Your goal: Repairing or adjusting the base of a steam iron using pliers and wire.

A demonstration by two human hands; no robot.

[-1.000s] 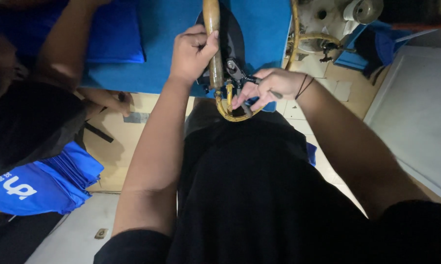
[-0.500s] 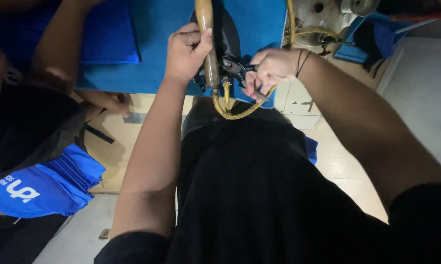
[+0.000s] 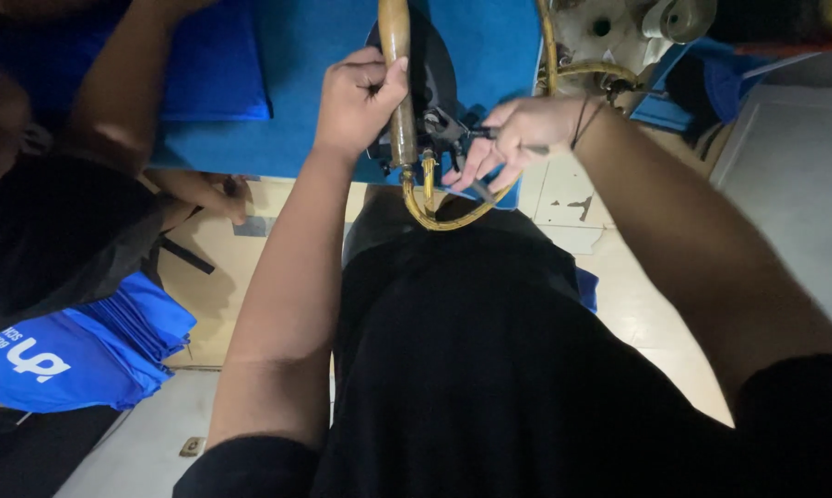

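The left hand (image 3: 359, 101) is gripping the long brown wooden handle (image 3: 395, 65) of a dark steam iron (image 3: 430, 69) that is sitting on a blue padded pressing surface (image 3: 296, 55). The right hand (image 3: 513, 138) is pinching dark metal fittings (image 3: 448, 129) at the iron's near end, where a yellowish looping hose (image 3: 439, 219) is hanging down. A folded blue cloth (image 3: 215, 74) is lying on the surface under another person's forearm (image 3: 112, 92). A stack of blue garments (image 3: 75, 346) is resting low at the left.
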